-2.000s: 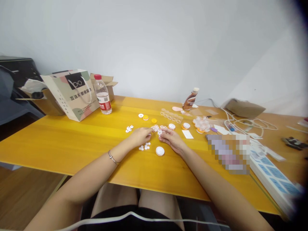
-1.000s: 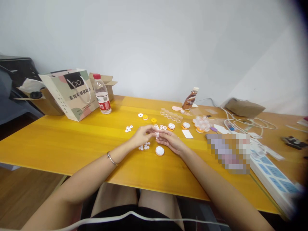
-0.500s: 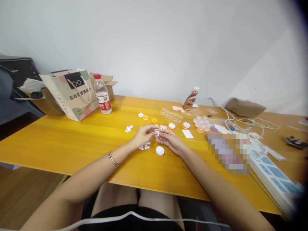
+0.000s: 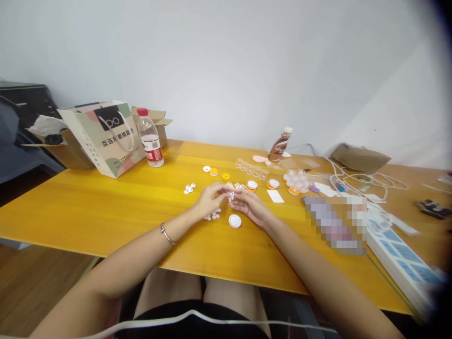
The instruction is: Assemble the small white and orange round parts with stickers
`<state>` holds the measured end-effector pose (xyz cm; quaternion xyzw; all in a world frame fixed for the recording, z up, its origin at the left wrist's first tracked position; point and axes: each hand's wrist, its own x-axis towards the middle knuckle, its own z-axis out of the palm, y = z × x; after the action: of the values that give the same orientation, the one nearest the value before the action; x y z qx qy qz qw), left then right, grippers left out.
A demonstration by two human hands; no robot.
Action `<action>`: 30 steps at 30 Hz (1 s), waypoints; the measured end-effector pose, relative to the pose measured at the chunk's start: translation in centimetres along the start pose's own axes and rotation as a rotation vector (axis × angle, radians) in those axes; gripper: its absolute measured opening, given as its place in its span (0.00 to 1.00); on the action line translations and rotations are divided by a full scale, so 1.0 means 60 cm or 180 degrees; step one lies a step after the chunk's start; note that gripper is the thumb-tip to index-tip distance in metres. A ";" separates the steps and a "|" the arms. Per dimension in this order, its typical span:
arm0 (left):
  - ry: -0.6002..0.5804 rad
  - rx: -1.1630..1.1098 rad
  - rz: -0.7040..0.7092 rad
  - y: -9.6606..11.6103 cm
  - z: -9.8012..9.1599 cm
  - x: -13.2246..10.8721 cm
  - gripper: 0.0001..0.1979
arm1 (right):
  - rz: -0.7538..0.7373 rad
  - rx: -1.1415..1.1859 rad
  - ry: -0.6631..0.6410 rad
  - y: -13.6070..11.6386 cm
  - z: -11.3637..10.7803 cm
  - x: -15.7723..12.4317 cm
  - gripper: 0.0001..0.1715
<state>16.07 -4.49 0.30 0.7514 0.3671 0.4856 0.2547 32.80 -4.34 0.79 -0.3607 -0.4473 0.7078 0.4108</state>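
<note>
Between the fingertips of both hands is a small white piece with holes in it (image 4: pixel 230 196). My left hand (image 4: pixel 212 198) pinches it from the left, and my right hand (image 4: pixel 252 206) grips it from the right. Just in front of the hands lies a round white-topped piece (image 4: pixel 235 221). Small white discs (image 4: pixel 213 215) are scattered under my left hand. Beyond the fingers sit more white holed pieces (image 4: pixel 240 186), partly hidden, and a round white-and-orange piece (image 4: pixel 252 186). Another white-and-orange piece (image 4: pixel 272 184) stands to its right, near a white card (image 4: pixel 275 196).
A water bottle (image 4: pixel 150 141) and paper bag (image 4: pixel 106 141) stand at the back left. Small white parts (image 4: pixel 189 188) lie left of the hands. At the right are a brown drink bottle (image 4: pixel 280 145), clear flower-shaped case (image 4: pixel 296 181), cables (image 4: pixel 353 176) and power strip (image 4: pixel 399 254).
The small white holed piece has turned slightly between the fingertips. Both hands stay in nearly the same place, and the things on the table have not moved.
</note>
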 end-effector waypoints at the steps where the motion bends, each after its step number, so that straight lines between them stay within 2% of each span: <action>1: 0.0003 0.0018 0.0032 0.000 0.000 0.000 0.08 | -0.0024 -0.0022 -0.0001 0.000 0.001 -0.001 0.09; 8: 0.0110 0.0105 0.0136 0.004 -0.002 0.000 0.07 | -0.0159 -0.0214 -0.0008 0.004 0.002 -0.004 0.19; 18: 0.0098 0.0061 0.0073 0.005 -0.002 -0.002 0.08 | -0.0400 -0.0423 0.0047 0.004 0.005 -0.005 0.19; 26: -0.0069 -0.0452 -0.0567 0.005 0.003 -0.003 0.12 | -0.0813 -0.0872 -0.0105 0.005 0.002 -0.001 0.20; 30: -0.0160 -0.0792 -0.0700 0.009 0.004 -0.002 0.14 | -0.0937 -0.0944 -0.0130 0.004 0.003 -0.002 0.19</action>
<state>16.44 -4.90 0.51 0.6813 0.3776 0.4776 0.4065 32.60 -4.59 0.63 -0.3337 -0.6027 0.5737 0.4430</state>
